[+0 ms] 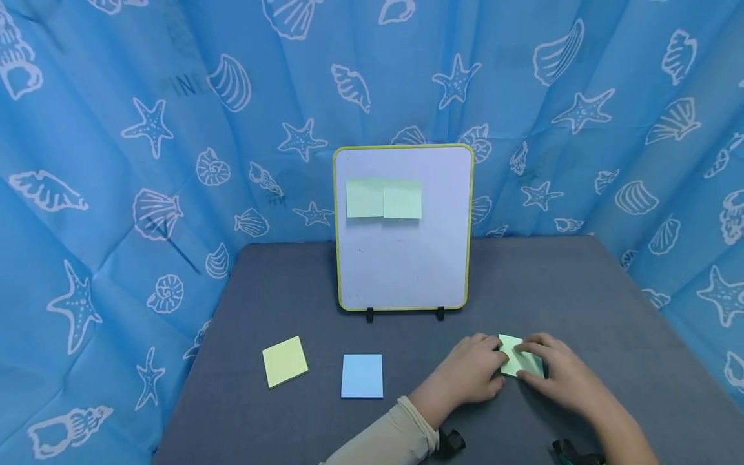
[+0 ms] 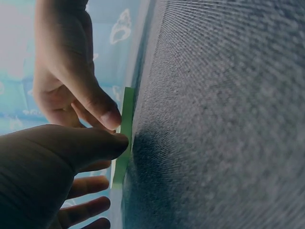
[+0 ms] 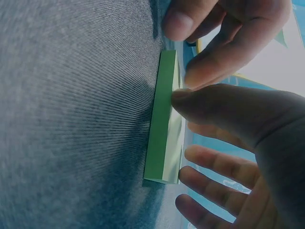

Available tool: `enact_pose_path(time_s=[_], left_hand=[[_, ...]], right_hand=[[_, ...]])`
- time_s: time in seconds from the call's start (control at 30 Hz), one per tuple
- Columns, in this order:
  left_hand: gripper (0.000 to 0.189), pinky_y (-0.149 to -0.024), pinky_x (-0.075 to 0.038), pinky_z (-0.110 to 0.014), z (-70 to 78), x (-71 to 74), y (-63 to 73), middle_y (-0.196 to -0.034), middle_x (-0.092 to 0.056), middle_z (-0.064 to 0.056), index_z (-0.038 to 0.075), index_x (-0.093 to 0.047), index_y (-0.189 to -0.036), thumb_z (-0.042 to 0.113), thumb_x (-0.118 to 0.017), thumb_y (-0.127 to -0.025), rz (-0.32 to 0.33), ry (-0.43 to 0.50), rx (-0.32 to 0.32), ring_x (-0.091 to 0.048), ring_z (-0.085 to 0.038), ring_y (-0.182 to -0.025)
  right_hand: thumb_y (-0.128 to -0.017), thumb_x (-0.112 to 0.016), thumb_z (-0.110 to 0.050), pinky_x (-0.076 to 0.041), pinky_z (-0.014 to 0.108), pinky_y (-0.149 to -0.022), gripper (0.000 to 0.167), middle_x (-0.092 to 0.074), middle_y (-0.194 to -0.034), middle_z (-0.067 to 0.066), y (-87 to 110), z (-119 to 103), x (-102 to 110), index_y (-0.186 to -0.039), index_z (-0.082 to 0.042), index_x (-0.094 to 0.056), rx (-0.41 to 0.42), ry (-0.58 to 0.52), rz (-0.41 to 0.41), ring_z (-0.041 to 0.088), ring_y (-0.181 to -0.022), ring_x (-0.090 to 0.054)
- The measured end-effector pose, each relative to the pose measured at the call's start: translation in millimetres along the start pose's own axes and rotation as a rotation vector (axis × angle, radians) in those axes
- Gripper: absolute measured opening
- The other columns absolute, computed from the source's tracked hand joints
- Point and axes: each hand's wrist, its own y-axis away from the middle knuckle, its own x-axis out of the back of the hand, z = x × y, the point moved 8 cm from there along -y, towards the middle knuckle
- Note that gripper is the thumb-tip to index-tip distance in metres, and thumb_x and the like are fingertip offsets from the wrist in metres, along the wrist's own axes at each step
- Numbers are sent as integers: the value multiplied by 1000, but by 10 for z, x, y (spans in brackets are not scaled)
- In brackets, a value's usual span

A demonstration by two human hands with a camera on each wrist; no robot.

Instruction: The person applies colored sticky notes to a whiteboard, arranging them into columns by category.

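Observation:
A pad of light green sticky notes (image 1: 511, 367) lies on the dark grey table at the right, between both hands. My left hand (image 1: 473, 368) holds it at its left edge, fingers curled. From the right, my right hand (image 1: 560, 371) has its index finger over the top face and its thumb at the near edge. In the right wrist view, the right thumb (image 3: 190, 101) is right at the upper edge of the green pad (image 3: 163, 124). The left wrist view has the left thumb (image 2: 102, 142) against the pad's side.
A whiteboard (image 1: 403, 271) with a yellow frame stands at the back on black feet, bearing two light green notes (image 1: 365, 199) side by side. A yellow pad (image 1: 285, 361) and a blue pad (image 1: 362, 376) lie to the left. Blue shell-patterned curtain (image 1: 378, 71) hangs behind.

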Motion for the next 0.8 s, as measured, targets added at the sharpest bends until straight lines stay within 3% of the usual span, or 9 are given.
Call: enact_pose_path(time_s=[0.37,0.8], left_hand=[[33,-102,-53,-25,-9,-10,-17,-143,-62,9,31,-71,-134,45,-65,-105,-1,46,21,-60,-8,-129],[24,-96,-53,-22,8,-62,-83,-137,-64,12,33,-73,-128,39,-61,-108,22,43,-4,-61,-5,-121]], right_hand=[[-84,-90,-26,-55,63,-88,41,-68,-124,16,19,33,-43,-120,-10,-77,-21,8,-44,43,-112,-65],[-86,-89,-27,-55,61,-86,36,-68,-125,16,18,37,-28,-117,-12,-78,-25,6,-73,42,-111,-65]])
